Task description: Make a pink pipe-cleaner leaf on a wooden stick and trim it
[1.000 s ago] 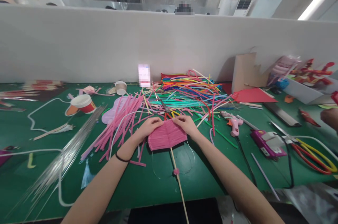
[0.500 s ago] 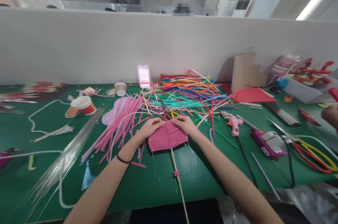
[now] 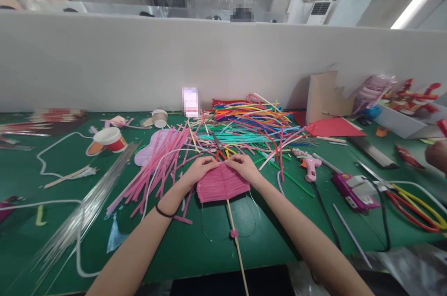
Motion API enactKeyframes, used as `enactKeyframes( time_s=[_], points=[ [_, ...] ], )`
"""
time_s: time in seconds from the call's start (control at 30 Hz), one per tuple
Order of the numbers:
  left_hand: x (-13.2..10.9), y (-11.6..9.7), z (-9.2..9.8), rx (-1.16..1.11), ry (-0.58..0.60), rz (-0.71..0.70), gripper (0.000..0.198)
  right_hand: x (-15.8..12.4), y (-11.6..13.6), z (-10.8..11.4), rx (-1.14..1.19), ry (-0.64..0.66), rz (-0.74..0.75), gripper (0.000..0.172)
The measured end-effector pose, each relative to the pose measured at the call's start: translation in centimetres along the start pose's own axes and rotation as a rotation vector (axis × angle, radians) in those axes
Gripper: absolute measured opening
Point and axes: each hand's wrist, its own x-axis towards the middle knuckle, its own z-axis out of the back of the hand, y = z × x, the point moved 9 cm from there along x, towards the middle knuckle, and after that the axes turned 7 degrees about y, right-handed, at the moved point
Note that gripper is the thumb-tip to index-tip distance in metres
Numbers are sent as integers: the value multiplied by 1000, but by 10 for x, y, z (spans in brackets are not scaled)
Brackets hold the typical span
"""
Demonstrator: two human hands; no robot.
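Note:
A pink panel of pipe cleaners (image 3: 223,186), creased down its middle, is held between my two hands. My left hand (image 3: 201,169) pinches its upper left edge, and my right hand (image 3: 243,167) pinches the upper right edge. Below the panel a thin wooden stick (image 3: 239,254) runs down toward me, with a small pink bead-like piece (image 3: 233,233) on it. Fine white threads (image 3: 256,205) hang from the lower corners. Just beyond my fingers lie the orange and yellow scissor handles (image 3: 223,152). My fingertips partly hide the panel's top edge.
Loose pink pipe cleaners (image 3: 164,165) lie left, beside thin wires (image 3: 87,203) and a paper cup (image 3: 111,139). Multicoloured pipe cleaners (image 3: 251,119) are heaped behind. On the right are a pink glue gun (image 3: 312,168), a purple power strip (image 3: 352,190), large scissors (image 3: 415,203) and another person's hand (image 3: 436,154).
The pink panel and both hands sit very slightly lower in view. My grip on it looks the same.

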Motion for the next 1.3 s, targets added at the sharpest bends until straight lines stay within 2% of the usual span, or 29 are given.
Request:
enactKeyframes(
  time_s=[0.3,0.53,0.63,0.77,0.9,1.0,1.13,1.2,1.3],
  points=[
    [0,8,8,-33,-43,27,28,-3,-2,7,106,-73,-55,33],
    [-5,11,16,-132,-48,1,30,-8,-9,27,218,-224,-67,36],
    [-4,11,15,-120,-29,-10,30,-11,-13,28,285,-211,-125,35],
    [-4,9,25,-145,-120,-62,28,-12,-16,29,321,-179,-151,38],
    [-4,17,41,-238,-245,-73,25,-12,-6,33,169,-112,-48,38],
    [-5,20,47,-290,-288,-68,24,-14,7,32,44,-70,44,38],
    [-7,15,40,-318,-257,-52,24,-19,19,43,36,-200,114,38],
    [-8,13,31,-327,-188,-20,24,-23,22,51,52,-281,139,37],
    [-9,12,20,-333,-98,9,22,-25,21,58,70,-326,148,36]
  ],
)
